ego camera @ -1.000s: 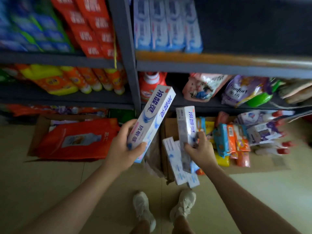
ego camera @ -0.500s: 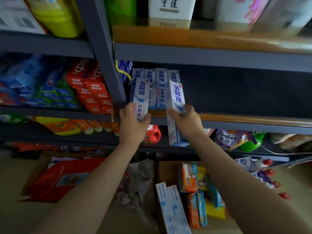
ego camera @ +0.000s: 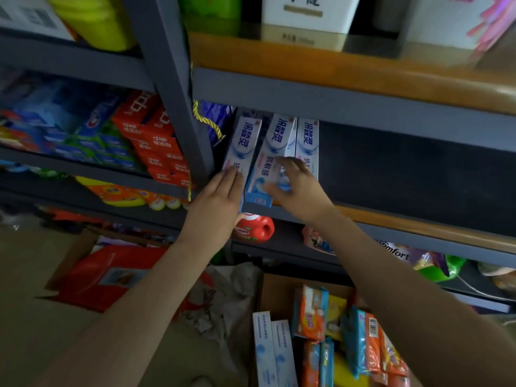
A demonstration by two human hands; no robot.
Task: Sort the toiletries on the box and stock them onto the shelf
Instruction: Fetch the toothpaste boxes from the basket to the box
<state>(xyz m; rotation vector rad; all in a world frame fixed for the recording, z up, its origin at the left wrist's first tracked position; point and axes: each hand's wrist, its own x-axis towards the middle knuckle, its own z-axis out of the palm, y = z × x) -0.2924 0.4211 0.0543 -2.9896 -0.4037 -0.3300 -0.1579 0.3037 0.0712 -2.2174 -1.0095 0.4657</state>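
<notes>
Three white-and-blue toothpaste boxes lie side by side at the left end of the middle shelf (ego camera: 418, 219). My left hand (ego camera: 220, 196) presses its straight fingers on the near end of the leftmost toothpaste box (ego camera: 243, 146). My right hand (ego camera: 298, 188) holds the near end of the middle toothpaste box (ego camera: 275, 143) between thumb and curled fingers; that box lies tilted and sticks out over the shelf edge. The third toothpaste box (ego camera: 309, 138) lies just right of it. Below on the floor, the cardboard box (ego camera: 269, 289) holds two more toothpaste boxes (ego camera: 272, 350) and orange and blue packets (ego camera: 310, 311).
A grey upright post (ego camera: 178, 107) stands directly left of the toothpaste boxes, with a yellow cord hanging on it. Red cartons (ego camera: 156, 135) fill the bay to the left. A red detergent bottle (ego camera: 255, 227) and refill pouches sit on the shelf below. A red bag (ego camera: 106, 275) lies in another floor box.
Both hands rose from the floor box to the shelf and laid their toothpaste boxes down there. My left hand's grip has flattened to a press; my right hand still holds its box.
</notes>
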